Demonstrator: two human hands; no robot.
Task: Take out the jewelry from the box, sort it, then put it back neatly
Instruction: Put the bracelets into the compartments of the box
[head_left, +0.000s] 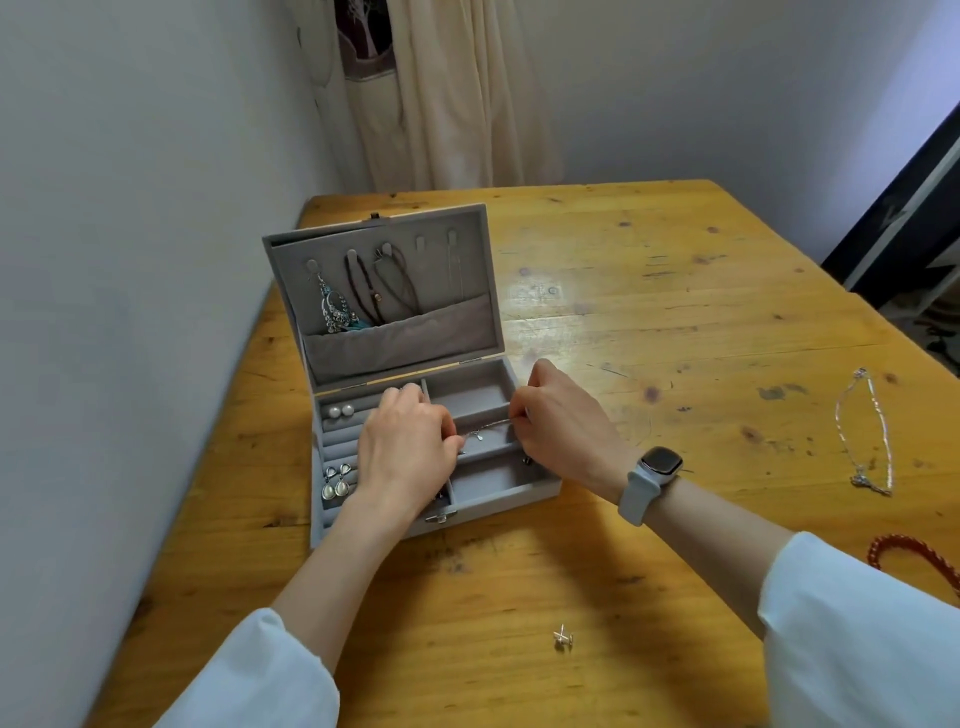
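My left hand (410, 447) and my right hand (558, 421) are both over the open grey jewelry box (498, 493), which sits on the wooden surface (649, 322) close to the wall. Between them I hold a thin silver chain (485, 428): the left fingers curl and pinch one end, the right fingers pinch the other, and the chain runs nearly taut above the middle compartment on the box's right side. A tiny pendant (479, 438) hangs from it just beside my left fingertips.

In the ring rolls on the box's left side sit two pearl studs (341, 411) near the back and a pair of drop earrings (335, 483) near the front. The raised lid (384, 291) carries a silver-and-turquoise necklace (335, 306) and dark cord necklaces (379, 286) on its hooks, their lower ends tucked into the lid pocket.

On the surface, well apart to my right, lies another silver chain (865, 431), and a red bead strand (919, 558) shows at the right edge beside my white sleeve (857, 634). A small silver earring (562, 636) lies on the surface between my forearms. A grey smartwatch (655, 470) is on my right wrist.
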